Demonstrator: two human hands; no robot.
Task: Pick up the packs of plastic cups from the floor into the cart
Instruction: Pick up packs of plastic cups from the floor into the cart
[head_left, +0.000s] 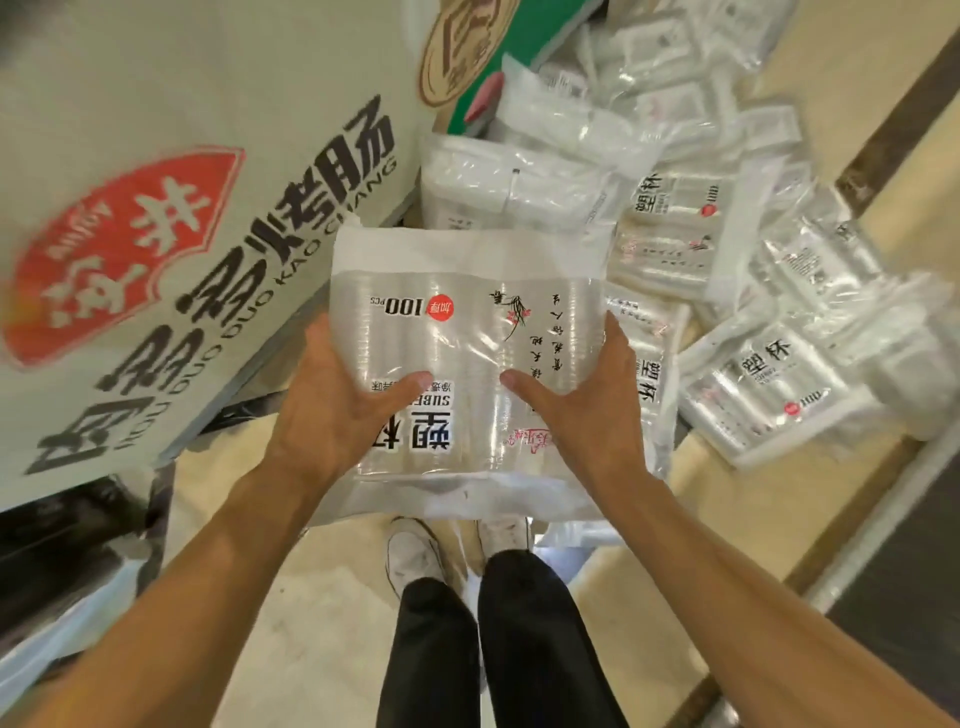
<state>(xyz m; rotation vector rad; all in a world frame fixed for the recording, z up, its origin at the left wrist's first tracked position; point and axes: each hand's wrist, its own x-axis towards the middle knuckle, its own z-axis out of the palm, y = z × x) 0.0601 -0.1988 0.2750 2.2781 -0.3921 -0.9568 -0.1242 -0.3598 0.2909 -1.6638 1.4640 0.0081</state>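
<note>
You hold one pack of plastic cups (467, 358) flat between both hands, above your shoes (415, 556). Your left hand (332, 405) and right hand (587, 405) clasp its sides, thumbs pressed on top. It is a clear, shiny bag with white ends, black characters and a red "100" dot. More packs (727, 270) lie heaped on the floor (322, 623) beyond, beside a printed cardboard box (171, 218).

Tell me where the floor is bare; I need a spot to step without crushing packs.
Bare tan floor lies around the shoes, between the carton on the left and the dark strip on the right. A smaller patch sits beyond the pile, upper right. Ahead and right it is crowded: packs overlap. Both hands hold one pack.
</note>
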